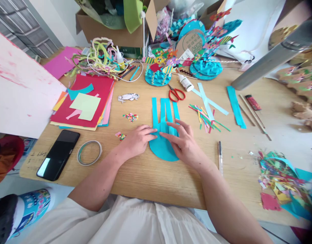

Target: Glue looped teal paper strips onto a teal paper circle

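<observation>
A blue paper cutout with a rounded bottom and several long strips lies flat on the table before me. Resting on its left edge are the fingertips of my left hand, fingers stretched out. My right hand lies over its right side, fingers spread across the base of the strips. Just past the strip ends are red-handled scissors and a white glue bottle. Small piles of colored paper bits sit left of the cutout. Thin colored paper strips lie to its right.
At left are a stack of colored paper, a phone and a roll of tape. A pen lies right of my right hand. Paper scraps heap at lower right. Decorated blue paper pieces and a cardboard box stand behind.
</observation>
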Demonstrator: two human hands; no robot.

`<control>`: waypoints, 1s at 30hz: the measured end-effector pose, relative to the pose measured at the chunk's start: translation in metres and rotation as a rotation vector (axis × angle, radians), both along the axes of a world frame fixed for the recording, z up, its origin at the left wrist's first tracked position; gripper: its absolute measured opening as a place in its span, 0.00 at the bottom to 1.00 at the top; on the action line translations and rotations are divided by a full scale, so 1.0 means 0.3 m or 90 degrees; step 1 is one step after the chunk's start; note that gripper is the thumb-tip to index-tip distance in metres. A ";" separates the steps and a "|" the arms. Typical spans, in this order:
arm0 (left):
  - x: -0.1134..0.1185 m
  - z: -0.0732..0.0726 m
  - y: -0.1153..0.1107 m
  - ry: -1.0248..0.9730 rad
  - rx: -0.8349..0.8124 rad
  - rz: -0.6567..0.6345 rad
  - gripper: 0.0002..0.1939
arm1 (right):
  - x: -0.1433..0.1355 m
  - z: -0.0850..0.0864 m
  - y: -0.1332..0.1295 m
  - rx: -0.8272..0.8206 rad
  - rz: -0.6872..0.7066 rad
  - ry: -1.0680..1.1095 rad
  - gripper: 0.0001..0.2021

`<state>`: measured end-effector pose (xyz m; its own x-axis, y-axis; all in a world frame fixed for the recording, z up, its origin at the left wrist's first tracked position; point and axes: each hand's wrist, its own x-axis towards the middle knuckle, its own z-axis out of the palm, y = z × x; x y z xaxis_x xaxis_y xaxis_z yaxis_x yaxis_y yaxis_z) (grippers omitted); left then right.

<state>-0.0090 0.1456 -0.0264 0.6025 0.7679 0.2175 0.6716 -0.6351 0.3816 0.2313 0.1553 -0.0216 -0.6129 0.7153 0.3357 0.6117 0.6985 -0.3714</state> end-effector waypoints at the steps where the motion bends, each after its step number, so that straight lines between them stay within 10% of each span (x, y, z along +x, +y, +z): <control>1: -0.001 0.000 0.000 -0.001 -0.001 -0.002 0.20 | 0.009 0.010 0.007 0.008 -0.020 0.033 0.22; 9: -0.006 -0.006 0.004 -0.017 -0.009 -0.004 0.19 | 0.144 0.078 0.024 -0.040 -0.287 0.266 0.17; 18: -0.006 -0.013 0.009 -0.030 -0.004 -0.014 0.19 | 0.181 0.046 0.027 -0.040 -0.153 0.123 0.13; 30: -0.010 -0.010 0.014 -0.023 0.004 -0.026 0.19 | 0.145 -0.033 0.033 -0.013 -0.203 0.167 0.13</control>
<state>-0.0119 0.1497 -0.0293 0.6253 0.7413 0.2439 0.6311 -0.6642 0.4008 0.2747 0.1653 -0.0317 -0.2544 0.8637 0.4351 0.6792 0.4798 -0.5554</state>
